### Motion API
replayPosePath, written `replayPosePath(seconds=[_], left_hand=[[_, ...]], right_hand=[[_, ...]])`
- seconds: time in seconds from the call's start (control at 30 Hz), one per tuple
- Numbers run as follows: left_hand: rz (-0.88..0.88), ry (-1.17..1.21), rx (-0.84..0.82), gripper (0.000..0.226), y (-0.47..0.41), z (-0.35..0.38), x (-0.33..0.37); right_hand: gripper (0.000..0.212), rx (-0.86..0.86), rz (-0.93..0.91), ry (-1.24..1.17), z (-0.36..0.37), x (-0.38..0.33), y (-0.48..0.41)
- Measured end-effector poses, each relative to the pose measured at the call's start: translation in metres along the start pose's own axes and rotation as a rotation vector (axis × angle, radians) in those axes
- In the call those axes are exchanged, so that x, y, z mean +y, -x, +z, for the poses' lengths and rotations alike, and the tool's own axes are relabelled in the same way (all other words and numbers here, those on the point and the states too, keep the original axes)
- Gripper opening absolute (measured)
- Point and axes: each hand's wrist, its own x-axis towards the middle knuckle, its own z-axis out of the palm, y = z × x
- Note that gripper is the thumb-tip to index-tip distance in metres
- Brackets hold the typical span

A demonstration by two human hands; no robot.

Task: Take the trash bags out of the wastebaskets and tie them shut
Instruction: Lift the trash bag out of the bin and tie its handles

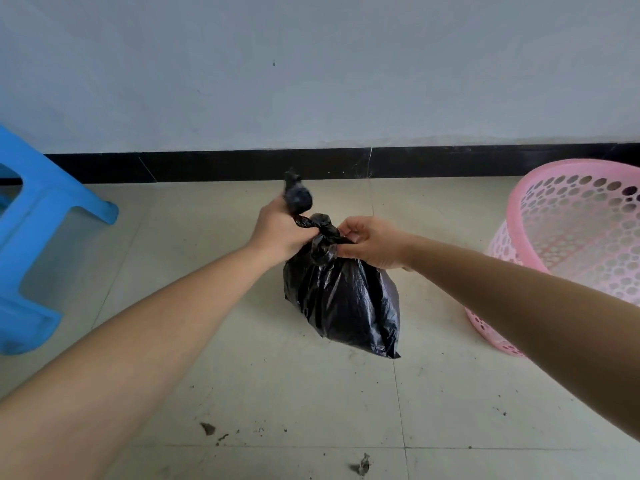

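A full black trash bag (349, 299) sits on the tiled floor in the middle of the view. Its neck is twisted into a rope with a knot near the top. My left hand (280, 230) grips the twisted end, which sticks up blurred above my fist. On the right side of the knot my right hand (372, 242) pinches the bag's neck. A pink perforated wastebasket (519, 216) stands to the right with no bag in it.
A blue plastic stool (38, 230) stands at the left. A grey wall with a black baseboard (207, 164) runs behind the bag. Bits of dirt and debris (207, 428) lie on the floor tiles near me.
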Motion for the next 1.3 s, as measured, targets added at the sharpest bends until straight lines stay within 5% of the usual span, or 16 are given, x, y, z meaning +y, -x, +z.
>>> replayPosePath(seconds=[0.17,0.3,0.47,0.57,0.87,1.07,1.2,1.3], left_hand=[[-0.061,-0.013,0.0,0.021,0.006,0.009,0.004],[-0.389,0.438,-0.19,0.02,0.009,-0.002,0.014],[-0.496,0.707,-0.303,0.029,0.008,-0.011,0.017],[-0.487,0.769,-0.265,0.015,0.005,-0.01,0.019],[-0.345,0.701,-0.047,0.026,0.007,-0.004,0.01],[-0.336,0.72,-0.122,0.039,0.003,-0.003,0.006],[-0.284,0.691,-0.165,0.042,0.001,-0.007,0.001],[-0.254,0.666,-0.203,0.043,0.001,-0.008,0.001]], right_hand=[[0.015,0.049,-0.047,-0.037,-0.004,0.001,-0.001],[0.011,0.07,-0.047,-0.112,-0.005,0.004,-0.002],[0.015,0.115,-0.051,-0.226,-0.007,0.005,-0.007],[0.018,0.132,-0.041,-0.282,-0.008,0.003,-0.006],[0.021,-0.092,0.103,-0.322,-0.017,0.005,0.0],[0.024,0.087,0.013,-0.247,-0.011,0.003,-0.002],[0.042,0.058,-0.043,-0.232,-0.013,0.001,-0.002],[0.031,0.056,-0.092,-0.246,-0.012,0.002,-0.005]])
